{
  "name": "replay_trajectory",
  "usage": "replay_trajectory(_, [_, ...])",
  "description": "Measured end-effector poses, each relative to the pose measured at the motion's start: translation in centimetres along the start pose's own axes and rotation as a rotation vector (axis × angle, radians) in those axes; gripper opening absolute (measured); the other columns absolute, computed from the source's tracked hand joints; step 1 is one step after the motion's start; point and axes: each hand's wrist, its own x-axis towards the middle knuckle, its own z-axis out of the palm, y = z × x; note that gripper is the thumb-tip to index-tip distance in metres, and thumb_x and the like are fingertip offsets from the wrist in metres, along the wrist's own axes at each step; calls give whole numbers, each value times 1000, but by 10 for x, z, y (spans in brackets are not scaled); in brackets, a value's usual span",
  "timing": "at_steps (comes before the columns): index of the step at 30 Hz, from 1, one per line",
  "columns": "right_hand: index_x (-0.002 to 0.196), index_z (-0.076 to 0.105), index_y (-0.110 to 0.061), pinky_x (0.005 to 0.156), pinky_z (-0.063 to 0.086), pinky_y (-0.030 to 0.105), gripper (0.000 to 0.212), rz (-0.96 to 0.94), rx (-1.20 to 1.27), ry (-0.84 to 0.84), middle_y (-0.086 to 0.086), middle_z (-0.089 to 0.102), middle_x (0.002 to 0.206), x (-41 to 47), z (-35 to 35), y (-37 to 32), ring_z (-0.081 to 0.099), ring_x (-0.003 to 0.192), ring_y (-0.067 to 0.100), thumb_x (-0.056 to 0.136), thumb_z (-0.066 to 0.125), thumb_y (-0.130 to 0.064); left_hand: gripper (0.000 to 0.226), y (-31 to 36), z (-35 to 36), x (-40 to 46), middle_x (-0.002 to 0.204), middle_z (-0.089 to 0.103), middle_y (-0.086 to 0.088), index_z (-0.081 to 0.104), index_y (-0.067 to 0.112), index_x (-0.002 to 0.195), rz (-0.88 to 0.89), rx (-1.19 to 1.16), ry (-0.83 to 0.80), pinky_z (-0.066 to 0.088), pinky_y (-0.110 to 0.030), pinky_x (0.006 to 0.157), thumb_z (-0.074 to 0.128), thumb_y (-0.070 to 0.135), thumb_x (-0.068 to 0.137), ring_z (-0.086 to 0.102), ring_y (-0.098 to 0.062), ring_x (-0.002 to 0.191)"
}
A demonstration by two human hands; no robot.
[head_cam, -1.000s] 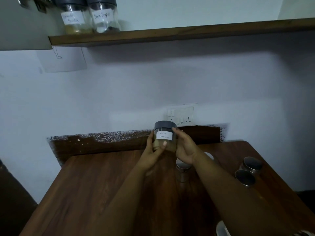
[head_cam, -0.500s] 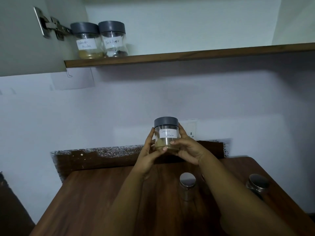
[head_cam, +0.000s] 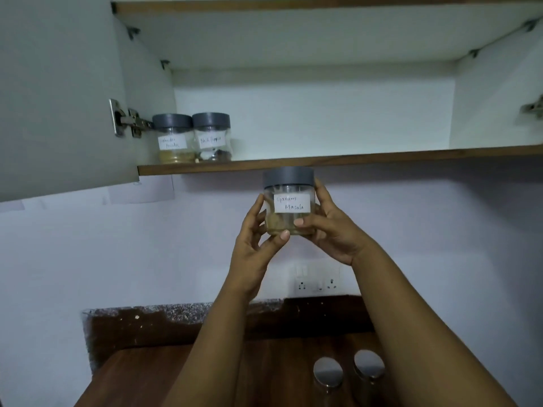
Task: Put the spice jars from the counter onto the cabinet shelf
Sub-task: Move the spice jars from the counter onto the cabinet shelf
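A clear jar with a grey lid and a "Garam Masala" label [head_cam: 289, 201] is held up in the air just below the front edge of the cabinet shelf [head_cam: 352, 160]. My left hand [head_cam: 255, 230] grips its left side and bottom, and my right hand [head_cam: 330, 227] grips its right side. On the shelf at the far left stand two grey-lidded jars, one labelled coriander powder [head_cam: 173, 139] and one labelled black pepper [head_cam: 212, 138]. Two jars with shiny metal lids [head_cam: 327, 372] [head_cam: 368, 364] stand on the wooden counter [head_cam: 141, 374] below.
The cabinet door [head_cam: 55, 92] hangs open at the left, hinged next to the shelved jars. The shelf to the right of those jars holds nothing. A wall socket plate [head_cam: 318, 279] sits above the counter's backsplash.
Both hands have lifted the garam masala jar from above the counter up to just under the shelf edge. The view has tilted upward, showing the cabinet interior.
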Motion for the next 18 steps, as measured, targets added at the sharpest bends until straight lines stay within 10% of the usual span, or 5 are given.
replay_trajectory(8, [152,18,-41,96,52,42,97,-164,-160,5,17,57,130,38,6,-81,60,117,32,83,60,12,77,67,8,63,143,49,-4,28,31,150,141,52,-96,40,-41,110,67,8,88,51,-15,129])
replay_trajectory(15, [149,20,-46,83,57,32,101,-140,-314,52,14,65,123,64,-2,-114,68,108,20,77,79,-6,80,90,7,103,148,42,-1,26,33,150,225,273,-89,51,-29,96,70,14,87,51,-13,127])
replay_trajectory(18, [149,21,-45,79,58,29,102,-125,-348,106,13,65,118,76,-5,-120,71,101,16,75,82,-9,78,89,4,119,143,43,10,25,36,150,257,416,-61,45,-3,84,71,25,87,49,-5,121])
